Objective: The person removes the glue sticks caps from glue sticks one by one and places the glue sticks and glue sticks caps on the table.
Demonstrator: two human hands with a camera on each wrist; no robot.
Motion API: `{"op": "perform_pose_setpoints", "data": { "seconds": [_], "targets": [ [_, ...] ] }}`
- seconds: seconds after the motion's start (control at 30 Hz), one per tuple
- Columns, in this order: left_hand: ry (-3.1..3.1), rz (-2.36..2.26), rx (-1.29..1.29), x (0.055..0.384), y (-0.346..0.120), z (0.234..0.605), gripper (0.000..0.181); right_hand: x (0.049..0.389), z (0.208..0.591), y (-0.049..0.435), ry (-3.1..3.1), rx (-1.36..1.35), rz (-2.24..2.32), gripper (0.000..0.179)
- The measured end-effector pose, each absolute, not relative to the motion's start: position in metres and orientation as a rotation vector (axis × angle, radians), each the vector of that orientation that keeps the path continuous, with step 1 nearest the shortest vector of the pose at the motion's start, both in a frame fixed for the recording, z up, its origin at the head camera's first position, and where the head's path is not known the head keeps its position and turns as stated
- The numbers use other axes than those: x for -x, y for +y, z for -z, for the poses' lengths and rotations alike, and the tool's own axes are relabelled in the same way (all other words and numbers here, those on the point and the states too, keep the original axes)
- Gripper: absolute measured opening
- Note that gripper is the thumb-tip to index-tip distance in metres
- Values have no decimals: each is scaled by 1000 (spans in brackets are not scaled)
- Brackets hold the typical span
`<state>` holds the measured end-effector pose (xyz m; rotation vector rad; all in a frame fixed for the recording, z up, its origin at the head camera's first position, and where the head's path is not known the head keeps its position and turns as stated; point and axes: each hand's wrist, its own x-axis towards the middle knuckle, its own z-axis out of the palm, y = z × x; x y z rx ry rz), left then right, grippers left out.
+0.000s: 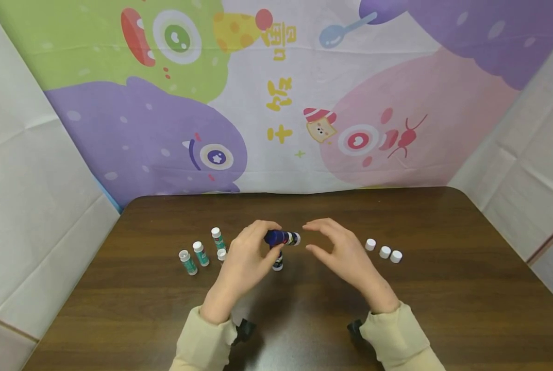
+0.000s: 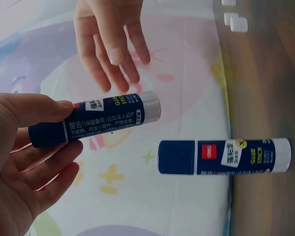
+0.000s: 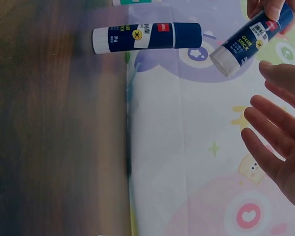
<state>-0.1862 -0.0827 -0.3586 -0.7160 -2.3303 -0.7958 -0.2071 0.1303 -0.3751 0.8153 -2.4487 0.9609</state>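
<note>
My left hand (image 1: 245, 256) pinches a dark blue glue stick (image 2: 103, 119) by its capped end, between thumb and fingers. It is held tilted above the table, with its white base pointing toward my right hand. That right hand (image 1: 343, 251) has its fingers spread apart and is empty, a short gap from the white base. A second blue glue stick (image 3: 147, 37) stands upright on the table, cap on top. In the head view the held stick and the left hand partly cover this standing glue stick (image 1: 278, 262).
Left of my left hand, several small white tubes with teal labels (image 1: 201, 254) stand on the brown table (image 1: 132, 304), one partly hidden by the hand. Three white caps (image 1: 385, 252) sit at the right. A cartoon-printed cloth (image 1: 281, 165) hangs behind the table.
</note>
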Motion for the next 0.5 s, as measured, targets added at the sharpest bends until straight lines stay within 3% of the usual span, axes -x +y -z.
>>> {"op": "perform_pose_setpoints", "data": {
  "seconds": [0.5],
  "targets": [
    [-2318, 865, 827, 181, -73, 359, 29, 205, 377, 124, -2390, -900, -990, 39]
  ]
}}
